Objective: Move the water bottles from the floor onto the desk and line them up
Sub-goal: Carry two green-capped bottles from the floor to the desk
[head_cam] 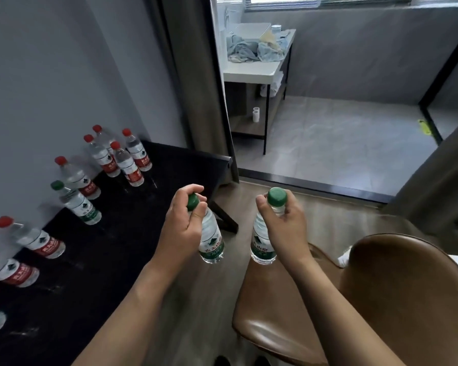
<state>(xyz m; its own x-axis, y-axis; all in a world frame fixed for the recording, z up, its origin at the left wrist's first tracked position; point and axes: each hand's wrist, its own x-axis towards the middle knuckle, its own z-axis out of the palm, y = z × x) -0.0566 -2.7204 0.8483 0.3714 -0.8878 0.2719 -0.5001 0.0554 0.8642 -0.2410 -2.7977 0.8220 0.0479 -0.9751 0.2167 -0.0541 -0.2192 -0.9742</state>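
Hands: left hand [181, 223] and right hand [283, 220] each pinch a green-capped bottle, left bottle [210, 243] and right bottle [262, 240], by the neck, apparently over the floor beyond the tabletop's [143, 207] right edge. Such high grips let the bottles swing, so either could topple the upright row of bottles [122, 159] along the tabletop's wall edge on set-down.

Daylight comes from a window [328, 0] at the far top, which is blown out to white. It brightens the tiled floor [341, 143] beyond the doorway and leaves a soft sheen there. The near room is dimmer, with a cool grey cast on the left wall [50, 75]. The black bench [95, 260] swallows detail and shows faint pale reflections. The brown chair [397, 299] carries a soft highlight. Wide-angle bending leans the bottles [29, 239] at the left edge, where they blur. Overall softness, mild compression smear.
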